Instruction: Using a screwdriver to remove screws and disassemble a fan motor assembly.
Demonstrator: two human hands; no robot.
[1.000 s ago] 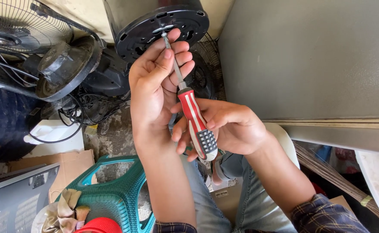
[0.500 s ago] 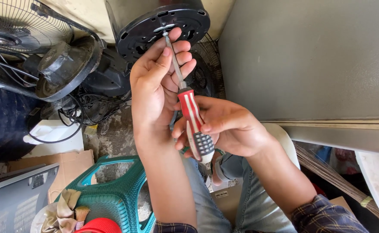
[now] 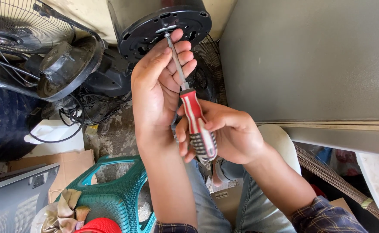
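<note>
Screwdriver with a red-and-white striped handle and a black ribbed end sits in the person's right hand, whose grip is closed around the lower part of the handle. Its thin metal shaft runs up and away to a screw at the centre of a round black base plate, the underside of a dark cylindrical housing tilted toward the person. The left hand is half open, fingers curled loosely beside the shaft and touching it, guiding rather than clamping.

To my eye the step in hand is driving or loosening that centre screw, with the tip already seated. The next move calls for a steady turn from the right wrist while the left fingers keep the shaft in line, since the tip could slip off the small screw head.

No worktop here: the person sits over a rough concrete floor. A teal plastic stool stands just beside the left forearm, with rags at its foot. Fan grilles, a loose motor part and tangled black cables crowd the left, cardboard lies near, and a grey metal cabinet fills the right.
</note>
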